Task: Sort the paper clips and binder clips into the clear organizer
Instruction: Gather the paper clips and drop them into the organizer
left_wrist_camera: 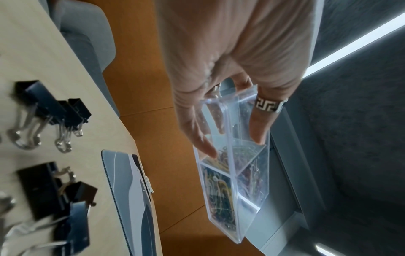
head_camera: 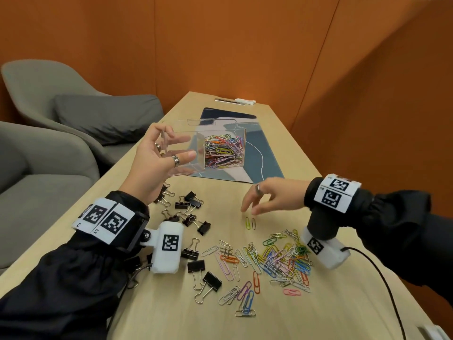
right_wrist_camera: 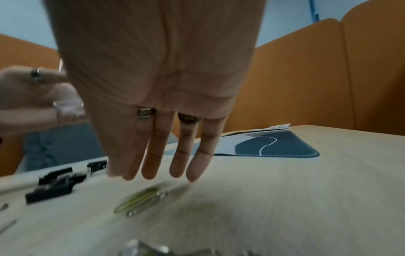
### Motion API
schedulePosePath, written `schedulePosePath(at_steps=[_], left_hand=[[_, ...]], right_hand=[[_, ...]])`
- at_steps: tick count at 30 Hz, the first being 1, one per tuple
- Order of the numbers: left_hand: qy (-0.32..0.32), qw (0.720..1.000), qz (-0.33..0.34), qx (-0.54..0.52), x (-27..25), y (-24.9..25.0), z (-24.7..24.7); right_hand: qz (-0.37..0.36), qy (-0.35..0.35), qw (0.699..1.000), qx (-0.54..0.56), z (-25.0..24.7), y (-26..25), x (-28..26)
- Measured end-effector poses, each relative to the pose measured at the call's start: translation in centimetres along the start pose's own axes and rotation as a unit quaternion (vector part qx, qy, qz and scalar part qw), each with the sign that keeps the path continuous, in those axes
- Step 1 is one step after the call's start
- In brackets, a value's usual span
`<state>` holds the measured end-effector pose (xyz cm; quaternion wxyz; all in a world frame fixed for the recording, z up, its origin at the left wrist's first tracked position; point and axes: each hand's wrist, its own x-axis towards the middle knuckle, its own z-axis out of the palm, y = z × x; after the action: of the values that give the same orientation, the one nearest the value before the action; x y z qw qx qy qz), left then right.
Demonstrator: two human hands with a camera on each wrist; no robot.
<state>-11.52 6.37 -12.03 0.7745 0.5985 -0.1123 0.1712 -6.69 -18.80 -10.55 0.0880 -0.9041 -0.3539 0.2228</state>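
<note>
The binder clips [head_camera: 193, 204] are black with silver wire handles. The loose paper clips [head_camera: 272, 261] mix pink, orange, blue, green, yellow, purple and silver; 2 lie apart, 1 yellow-green [head_camera: 247, 222] and 1 silver [head_camera: 253, 223]. The clear organizer [head_camera: 203, 146] holds multicoloured clips. The desk mat [head_camera: 257, 153] shows dark blue, pale grey and a white curving line. The table [head_camera: 343, 303] is light wood grain; the wall [head_camera: 245, 45] is orange; the chairs [head_camera: 49, 148] are grey.

place: likely office booth | orange panel walls [head_camera: 245, 45] | grey armchairs [head_camera: 49, 99] | wooden table [head_camera: 318, 303]
</note>
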Motion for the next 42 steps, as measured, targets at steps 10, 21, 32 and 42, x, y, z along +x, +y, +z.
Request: schedulePosePath(at_steps=[10,21,32,42], left_hand=[[-0.005,1.0,-0.002,0.008,0.1,-0.1,0.0],[-0.012,1.0,-0.006,0.02,0.1,-0.3,0.2],[-0.016,1.0,-0.012,0.021,-0.1,-0.2,0.3],[-0.012,1.0,-0.016,0.02,0.0,-0.4,0.2]], right_hand=[[0.049,-0.083,0.995,-0.019,2.0,0.7,-1.0],[0.098,-0.032,0.992,0.069,3.7,-0.2,-3.4],[0.076,0.003,0.995,0.068,6.0,-1.8,-3.9],[0.11,0.055,0.987,0.102,5.1,-0.4,-2.5]])
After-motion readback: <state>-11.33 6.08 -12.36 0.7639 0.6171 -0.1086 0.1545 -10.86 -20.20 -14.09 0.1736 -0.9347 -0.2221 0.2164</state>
